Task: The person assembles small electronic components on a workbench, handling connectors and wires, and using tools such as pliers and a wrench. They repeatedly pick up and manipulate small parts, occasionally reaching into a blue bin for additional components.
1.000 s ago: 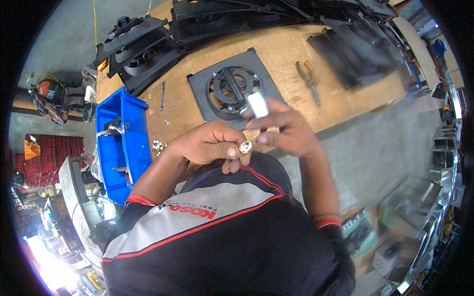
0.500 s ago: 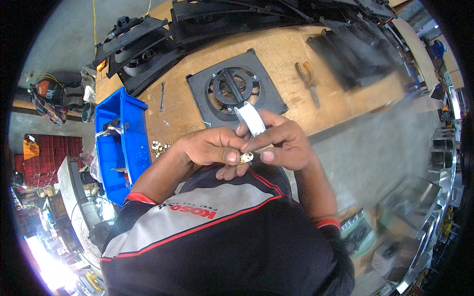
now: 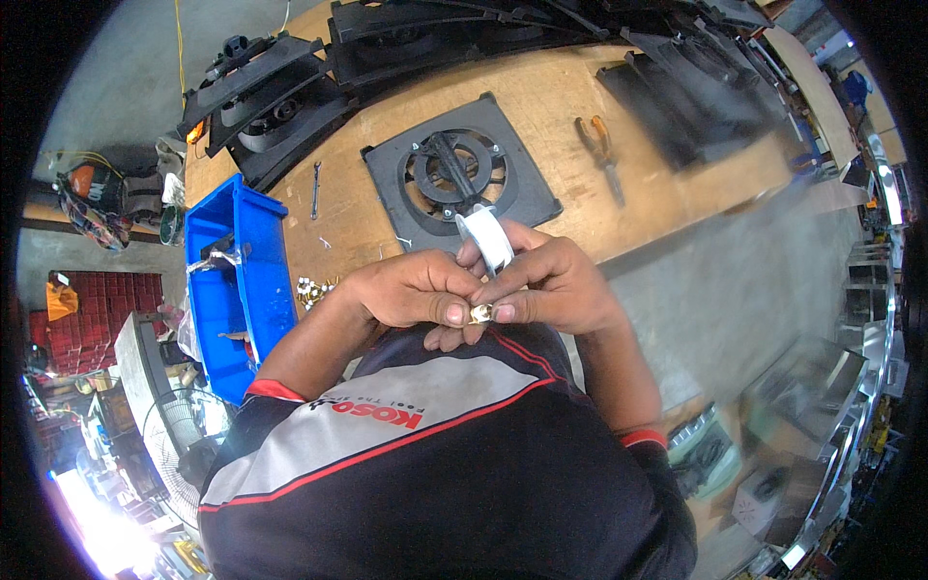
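My left hand [image 3: 411,288] is closed, pinching a small brass fitting [image 3: 480,313] between thumb and fingers in front of my chest. A whitish band shows on the fitting. In my closed right hand [image 3: 559,282] is a white roll of thread seal tape [image 3: 487,238], tilted up between the fingers. The right thumb tip presses against the fitting's side, close to the left thumb. Just beyond the hands, a black square burner plate [image 3: 391,184] with a round ring burner lies on the wooden table [image 3: 551,92].
Left of the hands is a blue bin [image 3: 261,261] with a few things inside. Several brass fittings [image 3: 311,290] lie beside it, and a wrench [image 3: 316,190] farther back. Orange-handled pliers [image 3: 601,155] rest right of the plate. More black plates [image 3: 464,43] are stacked along the back.
My right thumb has moved left, from just off the brass fitting to touching it. The tape roll has shifted slightly left and down with the right hand. The left hand keeps its pinch.
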The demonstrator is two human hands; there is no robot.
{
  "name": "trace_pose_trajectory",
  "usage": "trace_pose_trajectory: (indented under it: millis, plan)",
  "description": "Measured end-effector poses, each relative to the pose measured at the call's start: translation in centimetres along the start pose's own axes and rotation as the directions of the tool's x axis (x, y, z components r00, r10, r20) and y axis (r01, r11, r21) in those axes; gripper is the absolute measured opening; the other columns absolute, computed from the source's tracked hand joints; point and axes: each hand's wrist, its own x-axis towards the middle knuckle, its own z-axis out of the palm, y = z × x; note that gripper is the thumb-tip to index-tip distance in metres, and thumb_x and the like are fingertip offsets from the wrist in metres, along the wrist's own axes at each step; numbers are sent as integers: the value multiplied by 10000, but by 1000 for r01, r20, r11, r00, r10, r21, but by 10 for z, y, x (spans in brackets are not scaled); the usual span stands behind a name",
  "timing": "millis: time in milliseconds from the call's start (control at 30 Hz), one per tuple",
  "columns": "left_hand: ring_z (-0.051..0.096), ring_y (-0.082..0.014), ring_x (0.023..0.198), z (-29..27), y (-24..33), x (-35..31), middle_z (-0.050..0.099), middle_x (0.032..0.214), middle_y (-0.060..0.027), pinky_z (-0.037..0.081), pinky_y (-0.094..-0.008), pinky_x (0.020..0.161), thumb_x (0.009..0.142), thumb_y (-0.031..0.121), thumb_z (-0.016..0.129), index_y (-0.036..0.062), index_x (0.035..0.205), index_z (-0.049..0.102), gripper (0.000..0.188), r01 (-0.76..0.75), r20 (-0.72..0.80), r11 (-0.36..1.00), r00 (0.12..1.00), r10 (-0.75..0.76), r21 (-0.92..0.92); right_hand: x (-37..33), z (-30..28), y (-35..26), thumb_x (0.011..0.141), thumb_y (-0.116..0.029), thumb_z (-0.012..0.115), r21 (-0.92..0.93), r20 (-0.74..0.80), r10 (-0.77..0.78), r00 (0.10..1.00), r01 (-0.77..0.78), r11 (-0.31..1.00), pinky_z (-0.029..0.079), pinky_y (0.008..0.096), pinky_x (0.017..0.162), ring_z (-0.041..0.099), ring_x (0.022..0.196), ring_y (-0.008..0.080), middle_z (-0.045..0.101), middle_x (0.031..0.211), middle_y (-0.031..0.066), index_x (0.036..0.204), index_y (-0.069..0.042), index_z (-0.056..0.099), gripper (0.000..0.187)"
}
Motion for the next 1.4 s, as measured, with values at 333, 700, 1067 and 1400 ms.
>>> trace_pose_trajectory:
  millis: [333,700,1067,1400]
  plan:
    - [644,-146,575,-4,-12,4,667,832,-110,490,-235,427,1002,341,563,-83,1096,607,437,-114,50,990,992,119,-84,2,-3,-1,760,-158,818,-389,74,-296,952,301,871,500,346,816,655,945,262,667,1031,114,993,-70,768,253]
    - [587,-100,537,6,-1,13,627,710,-65,458,-227,473,1029,329,517,-27,966,632,379,-17,-118,1000,993,15,-14,2,-1,-6,807,-225,776,-744,62,-406,912,313,590,424,355,600,549,667,256,517,742,103,980,-79,747,229]
    - [537,-104,479,2,8,8,553,599,-37,394,-221,426,1024,439,488,-8,849,603,493,11,-152,996,988,-24,-88,-11,-19,1,846,-169,735,-640,-148,-241,959,93,763,489,344,807,643,934,245,658,1024,146,1075,-11,715,279]
    - [454,-121,377,4,-5,12,482,527,-48,352,-255,355,1022,424,486,-8,814,583,489,-75,-149,942,988,27,-328,-7,-11,5,703,-113,788,-836,116,-519,847,365,409,407,353,531,503,620,239,445,724,48,1155,-258,721,479]
